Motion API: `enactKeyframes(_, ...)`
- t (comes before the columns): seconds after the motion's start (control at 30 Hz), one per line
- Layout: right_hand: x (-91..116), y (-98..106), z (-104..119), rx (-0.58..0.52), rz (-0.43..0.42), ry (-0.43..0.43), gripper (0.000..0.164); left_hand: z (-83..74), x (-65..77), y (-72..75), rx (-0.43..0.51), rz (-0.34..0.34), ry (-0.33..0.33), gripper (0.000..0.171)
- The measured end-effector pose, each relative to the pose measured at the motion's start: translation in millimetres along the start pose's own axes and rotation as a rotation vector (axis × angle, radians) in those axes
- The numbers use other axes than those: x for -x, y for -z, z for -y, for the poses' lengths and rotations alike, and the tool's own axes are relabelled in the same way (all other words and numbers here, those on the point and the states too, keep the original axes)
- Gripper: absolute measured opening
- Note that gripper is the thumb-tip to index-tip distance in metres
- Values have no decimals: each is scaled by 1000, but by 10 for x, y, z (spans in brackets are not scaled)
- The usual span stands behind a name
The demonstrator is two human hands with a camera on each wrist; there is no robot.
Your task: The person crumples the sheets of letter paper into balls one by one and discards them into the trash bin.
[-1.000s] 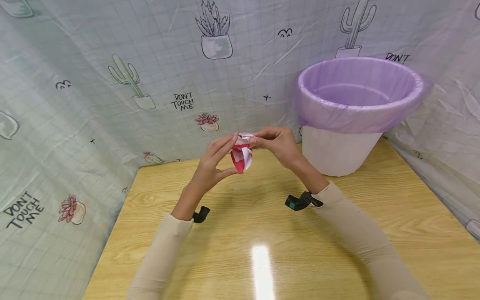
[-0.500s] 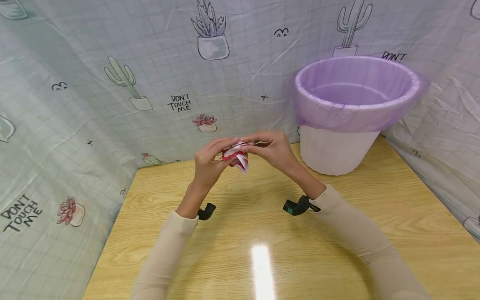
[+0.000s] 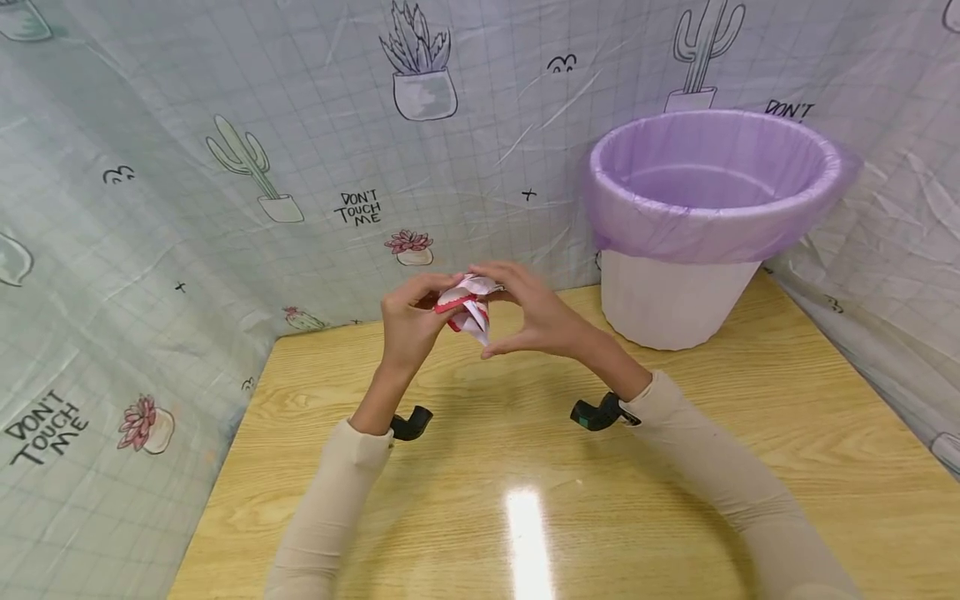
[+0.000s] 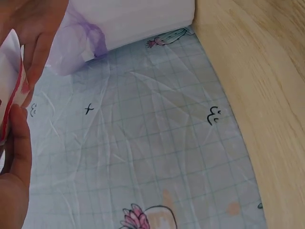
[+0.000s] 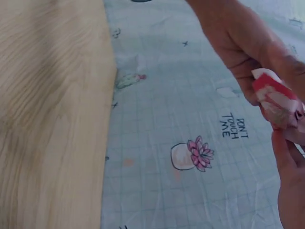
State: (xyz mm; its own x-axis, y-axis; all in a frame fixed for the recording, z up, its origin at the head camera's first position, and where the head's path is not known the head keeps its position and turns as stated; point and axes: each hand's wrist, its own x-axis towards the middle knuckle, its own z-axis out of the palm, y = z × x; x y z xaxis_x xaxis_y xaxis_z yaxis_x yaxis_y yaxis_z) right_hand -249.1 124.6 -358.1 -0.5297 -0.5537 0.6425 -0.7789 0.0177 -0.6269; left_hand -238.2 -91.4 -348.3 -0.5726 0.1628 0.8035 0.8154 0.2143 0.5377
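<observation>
In the head view a small red-and-white folded paper piece (image 3: 474, 317) is held up over the table between both hands. My left hand (image 3: 408, 325) pinches its left side between thumb and fingers. My right hand (image 3: 543, 317) spans its other side, fingers at the top edge and thumb by the lower tip. The left wrist view shows the paper piece (image 4: 16, 90) with its white inner face and red edge at the left border. In the right wrist view the paper piece (image 5: 276, 98) is partly hidden by fingers.
A white bin (image 3: 675, 300) with a purple liner (image 3: 697, 229) stands at the back right of the wooden table (image 3: 465, 500). A cactus-printed sheet (image 3: 465, 183) hangs behind and along the sides. Each wrist wears a black camera mount (image 3: 596, 412).
The paper piece has shifted slightly left and tilted, its folds opening differently. My right hand has changed from a pinch at the top edge to a wider span, thumb lowered to the bottom tip.
</observation>
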Motion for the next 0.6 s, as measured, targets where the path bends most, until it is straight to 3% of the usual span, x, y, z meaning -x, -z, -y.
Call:
enactKeyframes(0.13,-4,-8,-5,185,12,10,110,-13,-3,-15,-2,-4,68,27)
enactKeyframes(0.33,-30,-3,-1,188,10,3,114,-53,-12,-14,0,6,193,34)
enactKeyframes(0.47,-25,3,-28,153,-62,-26,98,-109,-24,5,19,97,242,42)
enactKeyframes(0.6,-2,34,-40,104,-132,-29,82,-159,-33,44,107,214,298,49)
